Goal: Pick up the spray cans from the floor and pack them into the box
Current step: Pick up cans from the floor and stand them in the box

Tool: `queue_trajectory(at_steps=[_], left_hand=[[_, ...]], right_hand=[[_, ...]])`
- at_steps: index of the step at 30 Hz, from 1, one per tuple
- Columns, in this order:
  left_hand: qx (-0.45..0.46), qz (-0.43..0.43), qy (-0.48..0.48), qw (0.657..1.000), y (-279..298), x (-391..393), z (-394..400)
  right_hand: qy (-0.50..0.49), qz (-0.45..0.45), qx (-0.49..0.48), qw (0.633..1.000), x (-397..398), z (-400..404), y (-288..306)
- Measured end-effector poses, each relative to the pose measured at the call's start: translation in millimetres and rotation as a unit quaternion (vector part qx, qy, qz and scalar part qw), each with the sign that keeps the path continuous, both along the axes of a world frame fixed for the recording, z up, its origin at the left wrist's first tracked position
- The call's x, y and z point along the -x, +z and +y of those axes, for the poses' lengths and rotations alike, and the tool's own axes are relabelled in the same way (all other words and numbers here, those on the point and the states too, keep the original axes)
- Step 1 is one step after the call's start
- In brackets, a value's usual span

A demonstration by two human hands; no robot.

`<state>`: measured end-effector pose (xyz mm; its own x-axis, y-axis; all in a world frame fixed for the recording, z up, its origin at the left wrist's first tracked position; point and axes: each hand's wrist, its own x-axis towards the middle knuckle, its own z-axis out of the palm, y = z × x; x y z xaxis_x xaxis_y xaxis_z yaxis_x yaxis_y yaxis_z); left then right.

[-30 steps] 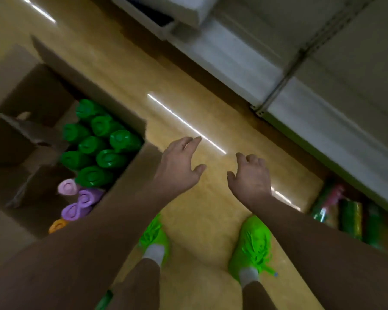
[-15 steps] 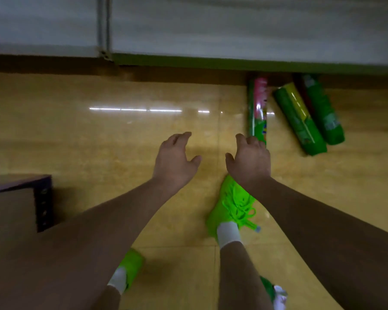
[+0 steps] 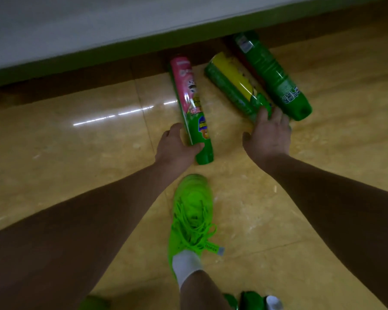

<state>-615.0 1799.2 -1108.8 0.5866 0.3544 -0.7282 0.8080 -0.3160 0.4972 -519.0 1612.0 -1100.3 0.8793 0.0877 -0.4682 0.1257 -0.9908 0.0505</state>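
Three spray cans lie on the tan floor by the shelf base. My left hand (image 3: pixel 177 146) wraps the lower end of the pink and green can (image 3: pixel 186 90), thumb across it, fingers on its left side; the can still rests on the floor. My right hand (image 3: pixel 267 133) covers the lower end of the yellow and green can (image 3: pixel 231 83), fingers laid on it and thumb spread apart. The dark green can (image 3: pixel 271 72) lies just right of that hand, untouched. The box is out of view.
A grey shelf base with a green strip (image 3: pixel 76 54) runs along the top, and the cans' far ends reach under it. My bright green shoe (image 3: pixel 193 209) stands just behind the hands. Another green can with a white cap (image 3: pixel 255 299) lies at the bottom edge.
The view has swung from the box to the cans and come closer. Both hands have dropped to the floor; the left has closed round the pink and green can, the right landed on the yellow one.
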Motion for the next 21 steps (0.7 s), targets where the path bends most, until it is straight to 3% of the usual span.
queue_trajectory(at_steps=[8,16,21], left_hand=[[0.04,0.034,0.164,0.985,-36.6,-29.1,-19.4],[0.009,0.054,0.189,0.981,-56.9,-39.4,-18.0],[0.043,0.092,0.194,0.976,-50.5,-39.9,-7.1]], right_hand=[[-0.051,-0.009,-0.031,0.998,-21.1,-22.3,-31.0],[-0.075,0.08,-0.091,0.99,-8.1,-12.7,-61.6],[-0.109,0.094,-0.122,0.982,10.6,-4.6,-60.2]])
